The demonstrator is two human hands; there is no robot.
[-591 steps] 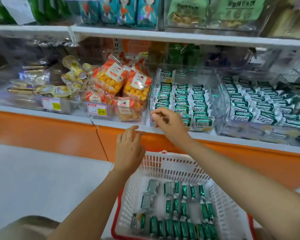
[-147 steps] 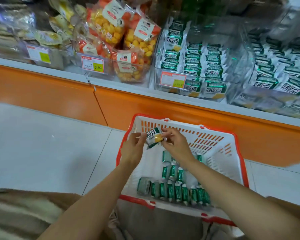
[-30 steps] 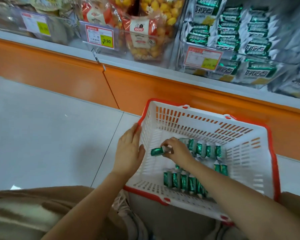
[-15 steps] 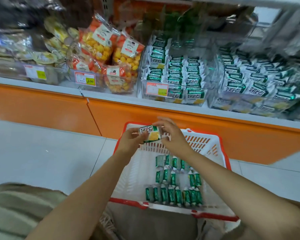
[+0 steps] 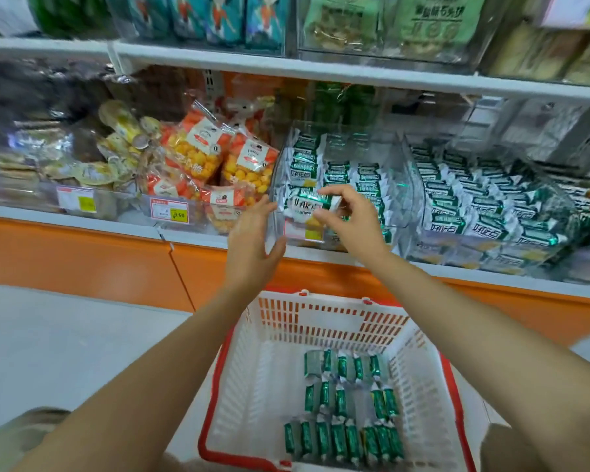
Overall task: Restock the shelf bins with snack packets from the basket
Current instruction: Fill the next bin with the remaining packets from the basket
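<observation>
Up from the basket since half a second ago: both hands have lifted the green-and-white foil snack packet (image 5: 309,205) from just above the white plastic basket with a red rim (image 5: 252,386) to the front of the clear plastic shelf bin (image 5: 406,199). My right hand (image 5: 351,216) pinches the packet, fingers on its top edge and thumb beneath. My left hand (image 5: 252,240) is spread wide with straight fingers at the packet's left end, and I cannot tell whether it touches the wrapper or only the bin's corner.

The packet sits face-out, level with the bin's front wall, just above the price label (image 5: 300,231), and is not yet let go. I judge this as the placing step: it goes in the front row, ahead of the matching packets stacked behind it.

Three loose rows of the same green packets (image 5: 341,434) lie on the basket floor, so plenty of restocking is left. The bin looks nearly full at the front, so the packet may slide off the pile unless it is seated flat. Orange bags of yellow puffs (image 5: 198,155) crowd the left side.
</observation>
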